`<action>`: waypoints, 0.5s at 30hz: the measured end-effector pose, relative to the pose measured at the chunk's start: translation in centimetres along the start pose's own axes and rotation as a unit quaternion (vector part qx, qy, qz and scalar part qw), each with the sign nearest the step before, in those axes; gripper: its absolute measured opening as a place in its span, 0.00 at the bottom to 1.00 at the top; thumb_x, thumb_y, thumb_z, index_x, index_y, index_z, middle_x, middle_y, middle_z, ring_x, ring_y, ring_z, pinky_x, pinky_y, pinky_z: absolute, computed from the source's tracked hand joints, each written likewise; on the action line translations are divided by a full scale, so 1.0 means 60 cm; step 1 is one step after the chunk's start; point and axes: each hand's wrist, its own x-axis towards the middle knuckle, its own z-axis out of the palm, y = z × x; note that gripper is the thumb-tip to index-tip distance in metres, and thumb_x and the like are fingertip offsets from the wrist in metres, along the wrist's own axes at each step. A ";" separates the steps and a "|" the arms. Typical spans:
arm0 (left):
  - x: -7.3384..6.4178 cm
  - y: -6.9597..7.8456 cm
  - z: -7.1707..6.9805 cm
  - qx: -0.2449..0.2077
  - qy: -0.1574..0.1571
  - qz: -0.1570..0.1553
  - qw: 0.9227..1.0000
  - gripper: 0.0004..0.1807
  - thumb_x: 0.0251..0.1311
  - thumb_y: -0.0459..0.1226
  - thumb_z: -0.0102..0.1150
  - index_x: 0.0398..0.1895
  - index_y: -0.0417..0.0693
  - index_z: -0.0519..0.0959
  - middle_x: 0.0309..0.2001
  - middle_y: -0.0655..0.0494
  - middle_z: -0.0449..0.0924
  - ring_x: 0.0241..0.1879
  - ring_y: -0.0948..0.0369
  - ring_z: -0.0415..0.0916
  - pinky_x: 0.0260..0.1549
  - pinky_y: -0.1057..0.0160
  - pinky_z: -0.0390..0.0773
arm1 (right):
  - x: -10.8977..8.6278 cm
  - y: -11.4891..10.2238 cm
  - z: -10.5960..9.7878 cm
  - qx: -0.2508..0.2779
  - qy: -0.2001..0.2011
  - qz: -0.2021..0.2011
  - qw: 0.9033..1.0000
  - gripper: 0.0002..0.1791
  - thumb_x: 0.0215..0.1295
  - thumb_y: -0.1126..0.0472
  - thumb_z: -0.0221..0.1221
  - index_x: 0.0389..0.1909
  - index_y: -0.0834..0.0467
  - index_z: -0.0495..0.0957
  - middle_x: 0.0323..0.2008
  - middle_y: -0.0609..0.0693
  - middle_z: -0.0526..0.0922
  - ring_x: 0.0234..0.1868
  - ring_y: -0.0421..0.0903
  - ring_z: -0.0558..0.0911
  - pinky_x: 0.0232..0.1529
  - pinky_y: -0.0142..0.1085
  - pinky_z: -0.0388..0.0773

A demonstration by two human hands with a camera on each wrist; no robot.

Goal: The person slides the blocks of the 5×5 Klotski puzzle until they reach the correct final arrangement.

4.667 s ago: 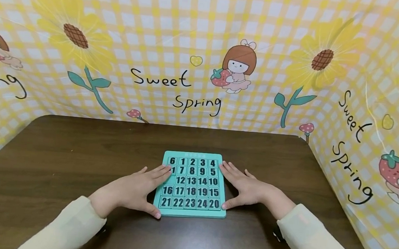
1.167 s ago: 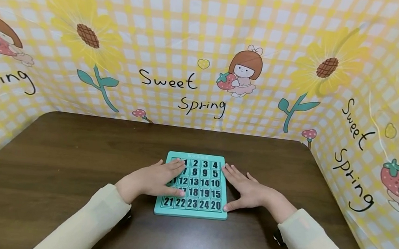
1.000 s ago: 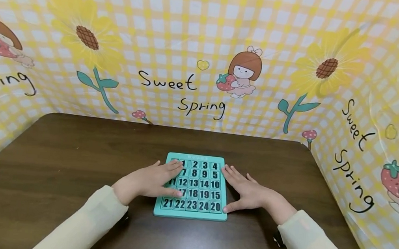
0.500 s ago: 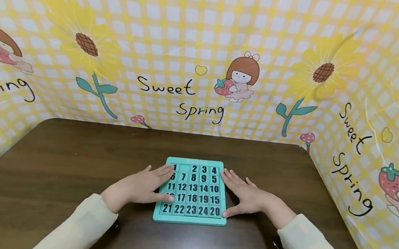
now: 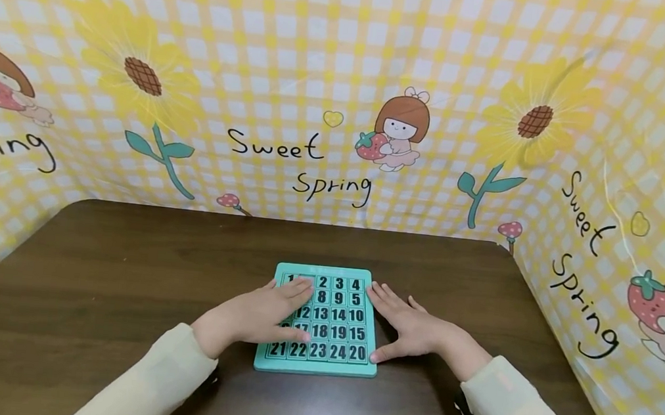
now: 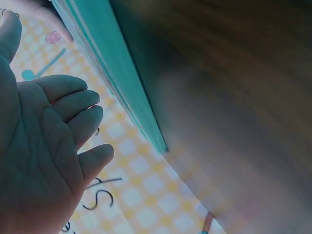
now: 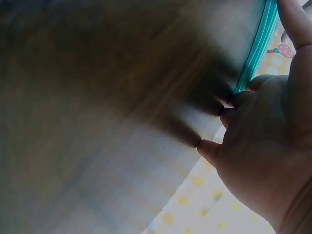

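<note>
A turquoise number slide puzzle (image 5: 318, 368) lies flat on the table. My left hand (image 5: 260, 313) reaches over its left columns, with the fingers extended across the top rows beside tile 1 and the thumb over the lower rows. It hides several tiles and the slot between 1 and 2. In the left wrist view that hand's palm (image 6: 44, 141) faces the camera beside the puzzle's edge (image 6: 109, 63). My right hand (image 5: 417, 327) touches the puzzle's right side with spread fingers, its thumb near the lower right corner. The right wrist view shows its fingertips (image 7: 209, 147) on the table.
The dark brown wooden table (image 5: 123, 295) extends around the puzzle on all sides. A yellow checked cloth (image 5: 287, 52) with flowers and lettering hangs behind it and along both sides.
Tile 6 has gone from the top left corner to the second row, and tile 1 has slid left into that corner. Since half a second ago my left hand has moved right over the tiles.
</note>
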 end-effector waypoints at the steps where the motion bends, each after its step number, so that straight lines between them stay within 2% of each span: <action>1: 0.005 0.004 0.000 0.001 0.001 0.004 1.000 0.50 0.65 0.66 0.49 0.79 0.45 0.51 0.81 0.51 0.44 0.81 0.52 0.40 0.74 0.37 0.46 | -0.001 0.000 0.001 0.002 0.000 0.001 1.000 0.66 0.54 0.30 0.65 0.81 0.50 0.35 0.81 0.48 0.32 0.81 0.50 0.34 0.75 0.66 0.36; 5: 0.023 0.015 0.002 0.005 -0.008 0.010 1.000 0.50 0.65 0.66 0.49 0.79 0.45 0.52 0.81 0.51 0.45 0.81 0.53 0.41 0.74 0.37 0.47 | -0.001 0.001 0.004 0.005 0.001 -0.001 1.000 0.65 0.54 0.31 0.65 0.81 0.51 0.35 0.81 0.49 0.33 0.82 0.51 0.35 0.74 0.66 0.37; 9: 0.038 0.019 0.003 0.009 -0.026 -0.008 1.000 0.50 0.64 0.67 0.48 0.79 0.46 0.51 0.81 0.53 0.45 0.81 0.54 0.40 0.75 0.39 0.46 | -0.001 0.002 0.005 0.005 0.003 -0.004 1.000 0.65 0.55 0.31 0.65 0.81 0.52 0.36 0.81 0.50 0.34 0.82 0.52 0.36 0.74 0.67 0.38; 15: 0.039 0.021 -0.010 0.002 -0.041 -0.029 0.999 0.49 0.65 0.66 0.49 0.79 0.46 0.52 0.81 0.53 0.46 0.81 0.55 0.40 0.76 0.41 0.44 | 0.000 0.000 0.001 0.003 0.007 -0.004 1.000 0.65 0.54 0.31 0.65 0.81 0.51 0.36 0.81 0.50 0.34 0.82 0.52 0.36 0.74 0.67 0.37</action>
